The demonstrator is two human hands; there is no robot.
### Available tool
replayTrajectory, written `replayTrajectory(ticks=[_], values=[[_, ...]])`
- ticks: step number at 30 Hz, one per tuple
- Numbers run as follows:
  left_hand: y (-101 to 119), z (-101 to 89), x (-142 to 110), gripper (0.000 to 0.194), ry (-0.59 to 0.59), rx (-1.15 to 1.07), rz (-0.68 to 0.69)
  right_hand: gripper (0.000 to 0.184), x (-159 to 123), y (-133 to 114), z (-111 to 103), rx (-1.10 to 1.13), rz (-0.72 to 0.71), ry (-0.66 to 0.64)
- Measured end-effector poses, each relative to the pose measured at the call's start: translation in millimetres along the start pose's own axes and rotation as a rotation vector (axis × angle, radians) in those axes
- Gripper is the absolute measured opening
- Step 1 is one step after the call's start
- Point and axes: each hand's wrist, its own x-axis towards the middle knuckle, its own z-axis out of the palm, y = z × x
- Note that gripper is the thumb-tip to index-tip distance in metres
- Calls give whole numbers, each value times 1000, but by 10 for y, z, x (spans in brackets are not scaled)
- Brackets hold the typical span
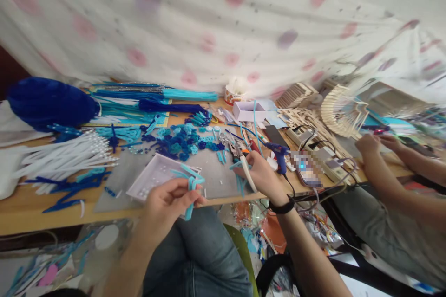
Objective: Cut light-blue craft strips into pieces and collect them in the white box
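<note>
My left hand [167,202] is closed in a pinch on a bent light-blue pipe cleaner piece [191,184], held just in front of the table edge. My right hand [259,174] is closed around a pair of pliers with white handles [244,162] and light-blue pipe cleaner strips [240,181], resting on the grey mat [216,171]. A black band sits on my right wrist. A shallow white tray [155,178] lies between the two hands.
Piles of blue pipe cleaner flowers [181,141], white stems [59,160] and dark-blue bundles [49,102] cover the wooden table [21,216]. A blue glue gun [280,155], a white box [248,110] and wooden fan pieces [339,109] lie right. Another person's hands [371,144] work at right.
</note>
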Motion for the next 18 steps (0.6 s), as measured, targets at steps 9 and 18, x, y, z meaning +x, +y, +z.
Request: replayTrajectory(ticks=[9, 18], values=[[-40, -102, -128, 16, 88, -53, 30, 12, 143, -192, 247, -339, 6, 20], [-118, -160, -134, 17, 116, -76, 12, 24, 258, -224, 372, -162, 16, -122]])
